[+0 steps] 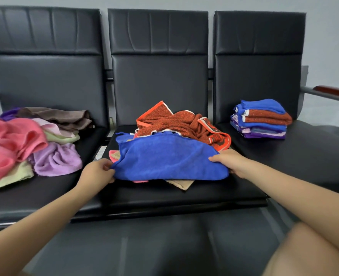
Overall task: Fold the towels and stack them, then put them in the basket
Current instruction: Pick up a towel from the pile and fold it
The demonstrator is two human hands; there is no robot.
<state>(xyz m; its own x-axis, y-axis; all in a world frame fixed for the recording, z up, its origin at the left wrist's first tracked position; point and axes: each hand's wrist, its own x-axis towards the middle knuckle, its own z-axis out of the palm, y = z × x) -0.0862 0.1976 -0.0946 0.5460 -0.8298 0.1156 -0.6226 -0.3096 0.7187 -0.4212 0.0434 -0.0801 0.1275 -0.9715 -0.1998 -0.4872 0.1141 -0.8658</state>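
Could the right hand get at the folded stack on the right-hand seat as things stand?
Probably yes. The folded stack sits in the open on the right seat, nothing between it and the right hand. But that hand's grip is on the blue towel, also held by the left hand, so it must let go first.

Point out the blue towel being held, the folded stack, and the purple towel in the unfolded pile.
blue towel point(164, 158): head view, middle of its flat top face.
folded stack point(264, 118): head view, the orange layer near the top.
purple towel point(57, 160): head view, its crumpled centre.
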